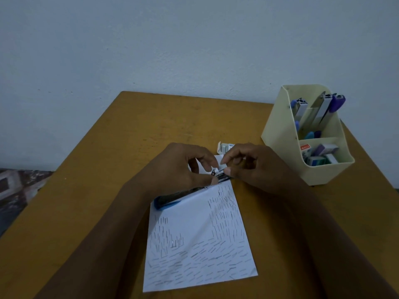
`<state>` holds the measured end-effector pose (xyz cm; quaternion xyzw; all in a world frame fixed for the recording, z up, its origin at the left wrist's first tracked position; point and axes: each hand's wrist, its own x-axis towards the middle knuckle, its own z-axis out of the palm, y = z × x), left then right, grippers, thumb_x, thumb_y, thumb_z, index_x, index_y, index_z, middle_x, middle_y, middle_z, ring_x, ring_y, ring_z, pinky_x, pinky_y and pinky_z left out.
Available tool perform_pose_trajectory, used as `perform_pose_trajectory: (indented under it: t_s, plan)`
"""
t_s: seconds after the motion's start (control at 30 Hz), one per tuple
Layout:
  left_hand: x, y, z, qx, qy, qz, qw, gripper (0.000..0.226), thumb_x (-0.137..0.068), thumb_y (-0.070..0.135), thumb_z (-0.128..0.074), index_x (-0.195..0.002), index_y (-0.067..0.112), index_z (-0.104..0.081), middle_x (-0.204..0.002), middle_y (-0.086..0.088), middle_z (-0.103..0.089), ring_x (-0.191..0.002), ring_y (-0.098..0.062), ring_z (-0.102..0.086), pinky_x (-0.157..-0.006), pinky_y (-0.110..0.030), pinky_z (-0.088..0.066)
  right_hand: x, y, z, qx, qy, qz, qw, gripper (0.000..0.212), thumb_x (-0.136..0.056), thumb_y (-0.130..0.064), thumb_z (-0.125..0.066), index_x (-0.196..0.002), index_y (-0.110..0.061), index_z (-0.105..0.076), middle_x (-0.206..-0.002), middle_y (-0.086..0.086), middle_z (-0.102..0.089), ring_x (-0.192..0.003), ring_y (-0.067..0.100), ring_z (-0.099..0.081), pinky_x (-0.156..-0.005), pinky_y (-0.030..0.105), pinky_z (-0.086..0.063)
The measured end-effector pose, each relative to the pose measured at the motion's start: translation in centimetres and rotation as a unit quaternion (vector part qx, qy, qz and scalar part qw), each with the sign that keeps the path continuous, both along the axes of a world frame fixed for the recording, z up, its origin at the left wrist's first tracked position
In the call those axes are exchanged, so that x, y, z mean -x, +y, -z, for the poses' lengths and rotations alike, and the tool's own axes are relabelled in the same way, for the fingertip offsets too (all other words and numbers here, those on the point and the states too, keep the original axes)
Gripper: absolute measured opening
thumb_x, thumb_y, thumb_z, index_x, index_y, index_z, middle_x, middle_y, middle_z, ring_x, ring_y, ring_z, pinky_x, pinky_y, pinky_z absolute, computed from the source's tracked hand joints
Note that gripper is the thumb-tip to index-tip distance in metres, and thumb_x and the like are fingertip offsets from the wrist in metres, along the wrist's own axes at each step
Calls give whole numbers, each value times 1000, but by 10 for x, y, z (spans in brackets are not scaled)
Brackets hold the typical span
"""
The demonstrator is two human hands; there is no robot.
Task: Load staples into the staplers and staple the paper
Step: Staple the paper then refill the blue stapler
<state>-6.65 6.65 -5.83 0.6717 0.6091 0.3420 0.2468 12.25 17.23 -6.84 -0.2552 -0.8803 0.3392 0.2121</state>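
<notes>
Paper (198, 244) lies nearest us, flat on the table (151, 126) and already peppered with rows of staples (dozens, running several ways), so the stapling has plainly been done many times over. Starting from the left, our left grip (179, 167) is closed around the front end of the blue stapler (170, 201), which lies across the sheet's far-left corner, apparently opened for loading. Just to its right, our right grip (252, 167) pinches thumb against forefinger on what looks like a strip of staples (220, 169), held at the stapler's front end. It is too small for us to tell whether it is seated. A scrap of white shows between the two grips, and we cannot say what it is. Behind the right grip an opened staple box (224, 146) sits on the table. Further right, the cream organizer (280, 134) holds more staplers (323, 108) upright in its back compartment and small boxes (319, 154) in the front one. We judge this stapler mid-load. It has yet to be closed and pressed on the sheet, and those in the organizer may need filling too.
</notes>
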Motion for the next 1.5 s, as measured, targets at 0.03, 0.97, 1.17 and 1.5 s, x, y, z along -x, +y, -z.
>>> perform_pose_trajectory:
  t_s: [0.03, 0.97, 1.17, 1.5]
  plan:
    - [-1, 1, 1, -1, 6, 4, 1000, 25, -70, 29, -83, -91, 35, -70, -91, 14, -70, -72, -10, -65, -59, -24, -55, 0, -1, 0, 4, -1, -4, 1000, 13, -79, -19, -73, -90, -26, -69, -83, -12, -65, -82, 2, -57, -67, 6, -41]
    - [0, 2, 3, 19, 22, 6, 1000, 20, -73, 20, -81, -89, 28, -73, -77, 17, -70, -72, -1, -64, -61, -20, -54, 2, -3, -1, 28, -40, -15, 999, 19, -77, -15, -75, -91, -28, -73, -91, -21, -66, -88, -6, -60, -71, 4, -44]
    - [-1, 1, 2, 24, 25, 3, 999, 20, -73, 21, -81, -91, 27, -73, -78, 17, -70, -72, -1, -65, -63, -23, -55, 2, -3, -2, 16, -45, -20, 999, 23, -74, -16, -78, -94, -27, -73, -90, -24, -64, -91, -10, -59, -76, 2, -43]
    - [0, 0, 0, 27, 29, -2, 999, 17, -74, 17, -80, -87, 24, -73, -78, 17, -69, -74, -1, -65, -62, -17, -54, 2, -3, -3, 24, -32, -52, 998, 19, -77, -11, -75, -89, -25, -74, -93, -16, -69, -92, 1, -63, -82, 18, -52]
